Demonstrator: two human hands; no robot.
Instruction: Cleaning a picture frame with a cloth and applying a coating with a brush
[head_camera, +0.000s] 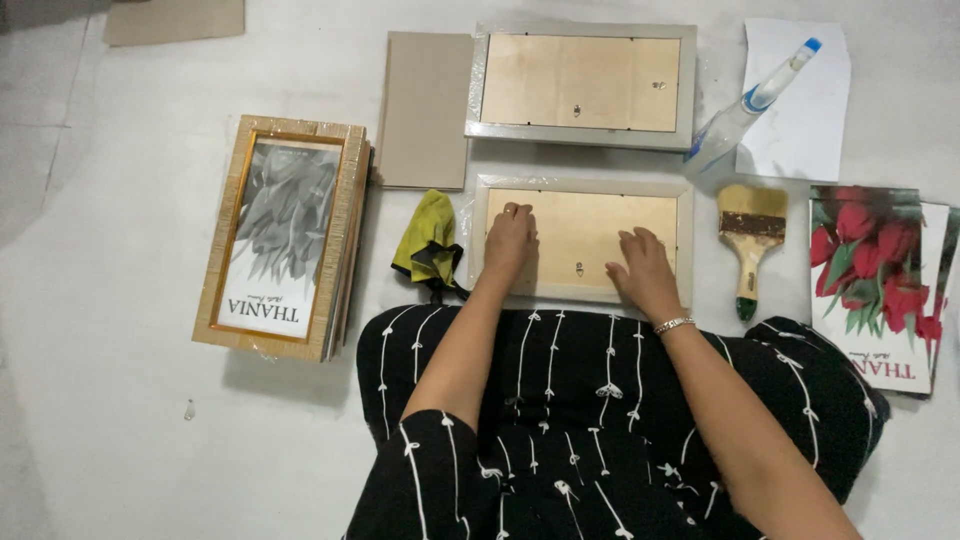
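Brown board fills the back of a pale picture frame (583, 188) that lies face down on the white floor (120, 430), right in front of the person's knees; both hands rest flat on that board. The left hand (510, 240) presses near the left side, its fingers (512, 213) stretched out and close together, gripping nothing; the right hand (642, 268) lies near the lower right, fingers spread a little, also gripping nothing; a silver bracelet (673, 324) sits on that wrist.

A second frame (582, 86) lies face down just behind the first one; a flat grey board (425, 108) lies beside it on the left. A yellow cloth (430, 238) is bunched up just beside the left hand. On the left, well apart, sits a stack of gold frames (285, 235) with a grey leaf picture on top. On the right lie a paint brush (750, 235) with a green handle tip, a spray bottle (750, 100) on a white sheet (800, 130), and prints of red flowers (875, 280).
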